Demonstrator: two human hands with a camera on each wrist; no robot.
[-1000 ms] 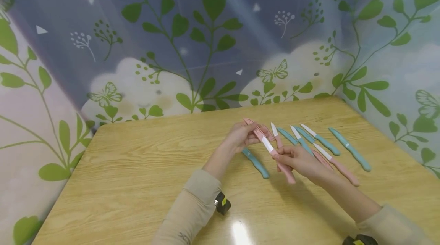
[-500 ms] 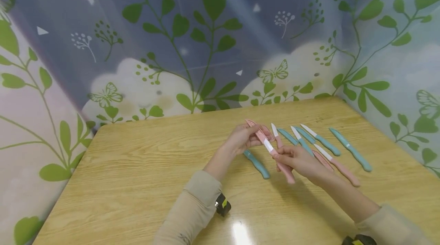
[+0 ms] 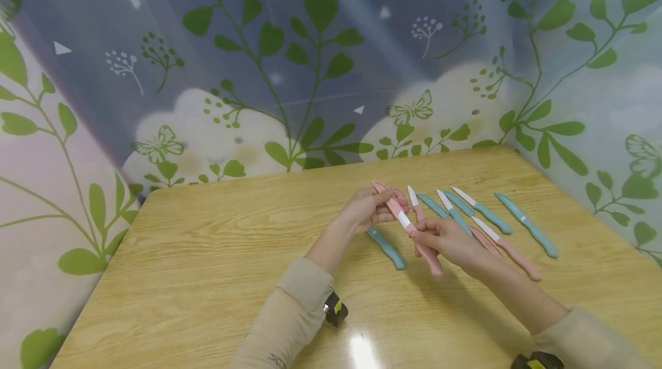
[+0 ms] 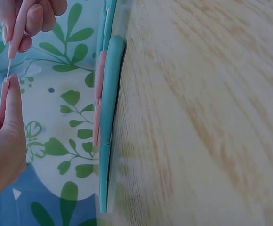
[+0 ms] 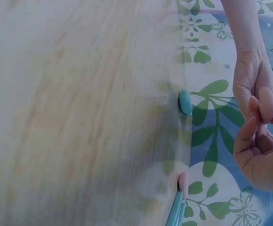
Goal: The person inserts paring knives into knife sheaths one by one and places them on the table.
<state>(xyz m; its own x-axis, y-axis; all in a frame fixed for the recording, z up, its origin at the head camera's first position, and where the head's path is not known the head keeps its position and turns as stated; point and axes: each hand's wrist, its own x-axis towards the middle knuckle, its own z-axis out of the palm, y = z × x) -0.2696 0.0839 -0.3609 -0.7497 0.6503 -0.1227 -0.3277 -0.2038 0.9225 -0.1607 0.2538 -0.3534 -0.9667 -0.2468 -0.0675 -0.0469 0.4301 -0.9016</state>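
Observation:
In the head view my left hand (image 3: 362,211) grips a pink knife sheath (image 3: 394,205) between thumb and fingers. My right hand (image 3: 449,241) pinches the pink handle of a paring knife (image 3: 431,261). Its blade sits partly inside the sheath, with a short white stretch showing between the hands. Seen edge-on in the left wrist view, the thin blade (image 4: 8,68) links handle and sheath above the table. The right wrist view shows both hands close together, the right hand's fingers (image 5: 247,136) largely hiding the knife. A teal knife (image 3: 385,247) lies below my left hand, its front end hidden.
Bare-bladed teal knives (image 3: 488,216), pink knives (image 3: 517,257) and loose sheaths (image 3: 485,241) lie around and beyond my right hand. A sheathed teal knife (image 3: 527,225) is farther right. Patterned cloth (image 3: 310,70) stands behind the wooden table (image 3: 207,265).
The sheath in my left hand has moved down the blade toward the handle, so less white blade shows. My right hand has stayed almost still.

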